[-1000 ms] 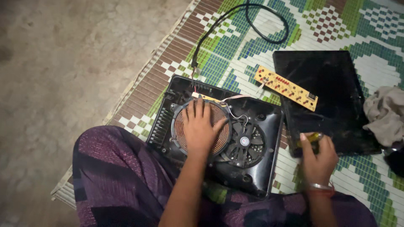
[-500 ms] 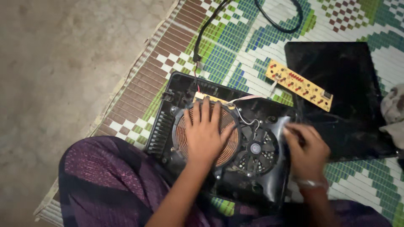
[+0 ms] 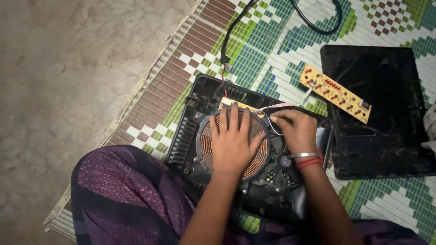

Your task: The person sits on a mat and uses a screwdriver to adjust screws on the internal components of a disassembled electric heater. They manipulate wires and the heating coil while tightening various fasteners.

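Observation:
An opened black induction cooker base [image 3: 190, 131] lies on the mat in front of my lap. My left hand [image 3: 231, 140] rests flat on its round copper coil [image 3: 256, 159], fingers spread and holding nothing. My right hand [image 3: 295, 129] sits at the coil's upper right edge. Its fingers are curled down onto thin white wires [image 3: 284, 106] there, and whether they pinch anything is hidden. A black cooling fan [image 3: 284, 170] shows under my right wrist, which wears a metal and a red bangle.
A yellow control circuit board [image 3: 336, 93] lies right of the base, joined to it by a flat ribbon. The black glass top panel [image 3: 377, 113] lies further right. A black power cord [image 3: 254, 18] loops away at the top. A woven patterned mat [image 3: 277, 50] borders a bare concrete floor [image 3: 68, 68] on the left.
My right hand has moved from the mat at the right onto the base, up to the wires by the coil. My left hand stays flat on the coil.

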